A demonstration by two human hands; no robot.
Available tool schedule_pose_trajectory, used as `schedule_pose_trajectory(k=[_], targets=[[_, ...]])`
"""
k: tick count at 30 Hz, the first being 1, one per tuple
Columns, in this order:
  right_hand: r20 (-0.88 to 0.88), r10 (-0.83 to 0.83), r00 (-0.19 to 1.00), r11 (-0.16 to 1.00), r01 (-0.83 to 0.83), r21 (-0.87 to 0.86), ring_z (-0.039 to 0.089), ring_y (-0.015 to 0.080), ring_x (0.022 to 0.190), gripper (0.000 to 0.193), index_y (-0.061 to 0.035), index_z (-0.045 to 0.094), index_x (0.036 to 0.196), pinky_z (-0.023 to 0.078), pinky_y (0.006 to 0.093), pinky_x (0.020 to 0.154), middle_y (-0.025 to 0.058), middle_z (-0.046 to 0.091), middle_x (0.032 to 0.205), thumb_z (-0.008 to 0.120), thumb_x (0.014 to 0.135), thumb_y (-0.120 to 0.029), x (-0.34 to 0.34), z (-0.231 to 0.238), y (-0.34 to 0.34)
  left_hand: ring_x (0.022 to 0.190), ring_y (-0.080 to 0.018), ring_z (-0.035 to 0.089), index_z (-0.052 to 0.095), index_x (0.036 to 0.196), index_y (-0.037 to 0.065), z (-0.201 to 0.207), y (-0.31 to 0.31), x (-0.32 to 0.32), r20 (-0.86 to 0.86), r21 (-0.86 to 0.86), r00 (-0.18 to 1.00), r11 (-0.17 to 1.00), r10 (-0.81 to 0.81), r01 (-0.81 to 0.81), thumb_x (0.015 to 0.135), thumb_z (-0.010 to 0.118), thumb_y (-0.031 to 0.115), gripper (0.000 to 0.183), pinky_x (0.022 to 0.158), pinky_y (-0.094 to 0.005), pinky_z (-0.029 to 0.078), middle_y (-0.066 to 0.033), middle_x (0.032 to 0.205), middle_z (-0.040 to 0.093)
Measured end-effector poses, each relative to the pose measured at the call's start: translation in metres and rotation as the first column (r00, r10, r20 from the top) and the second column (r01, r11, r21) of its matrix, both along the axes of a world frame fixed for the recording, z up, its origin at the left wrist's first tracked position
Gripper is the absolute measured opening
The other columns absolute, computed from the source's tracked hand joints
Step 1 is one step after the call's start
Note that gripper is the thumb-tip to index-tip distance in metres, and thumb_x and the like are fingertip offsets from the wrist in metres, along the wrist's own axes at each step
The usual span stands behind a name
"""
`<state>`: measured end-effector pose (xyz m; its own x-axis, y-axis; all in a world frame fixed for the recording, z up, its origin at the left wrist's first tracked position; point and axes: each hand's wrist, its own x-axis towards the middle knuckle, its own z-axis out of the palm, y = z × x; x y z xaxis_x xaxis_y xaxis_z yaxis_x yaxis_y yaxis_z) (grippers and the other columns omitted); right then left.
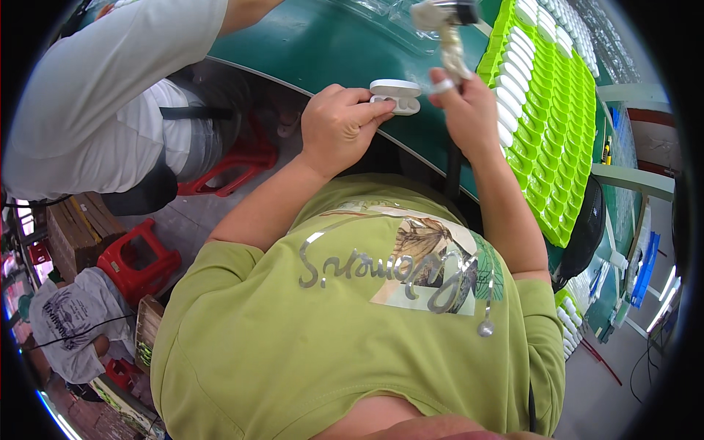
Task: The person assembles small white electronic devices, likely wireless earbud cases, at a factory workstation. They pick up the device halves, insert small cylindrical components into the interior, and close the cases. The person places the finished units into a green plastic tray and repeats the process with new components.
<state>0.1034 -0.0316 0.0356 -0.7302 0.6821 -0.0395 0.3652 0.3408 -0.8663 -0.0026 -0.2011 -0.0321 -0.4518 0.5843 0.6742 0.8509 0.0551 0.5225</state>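
Observation:
My left hand (341, 121) grips a white, pill-shaped earbud case (396, 106) by its left end, over the green table's near edge. The case's lid stands raised, showing hollows in the base. To its right, my right hand (471, 110) is closed around a small hammer (450, 44). Its pale, wrapped-looking neck rises from the fist to a light and black head, slightly blurred. A dark length of what seems its handle shows below the hand. At my right thumb is a blurred white band I cannot identify. Hammer and case are apart.
A bright green moulded tray (546, 154) at the right holds rows of white cases. Clear plastic packaging (381, 26) lies at the table's (293, 48) far side. At the left sits a person in white sleeves (110, 81). Red stools (139, 260) and cardboard boxes (81, 227) stand on the floor.

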Motion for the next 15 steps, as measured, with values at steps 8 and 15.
schedule_pose_trajectory(k=[8,15], targets=[[-0.289,0.217,0.932,0.896,-0.308,-0.319,0.039,0.0050,0.050,0.034,-0.0006,0.049,0.120,0.031,0.0201,0.043,0.0048,0.052,0.077,0.059,0.099,-0.025,0.082,0.045,0.010,0.067,-0.0207,0.057,0.079,0.091,0.018,-0.005,0.006,-0.001,-0.065,0.049,0.995,0.996,0.078,-0.075,0.072,0.081,0.016,0.019,0.057,-0.0315,0.045,-0.0005,0.081,0.067],[0.157,0.205,0.966,0.978,-0.198,-0.059,0.054,0.0104,0.060,0.029,-0.0043,0.059,0.121,0.044,0.0272,0.055,0.0037,0.059,0.077,0.053,0.100,-0.023,0.067,0.040,-0.007,0.069,-0.0205,0.057,0.079,0.091,0.019,-0.008,0.008,0.002,-0.099,0.070,0.994,0.996,0.054,-0.047,0.072,0.081,0.017,0.018,0.059,-0.0318,0.045,-0.0003,0.082,0.066]])
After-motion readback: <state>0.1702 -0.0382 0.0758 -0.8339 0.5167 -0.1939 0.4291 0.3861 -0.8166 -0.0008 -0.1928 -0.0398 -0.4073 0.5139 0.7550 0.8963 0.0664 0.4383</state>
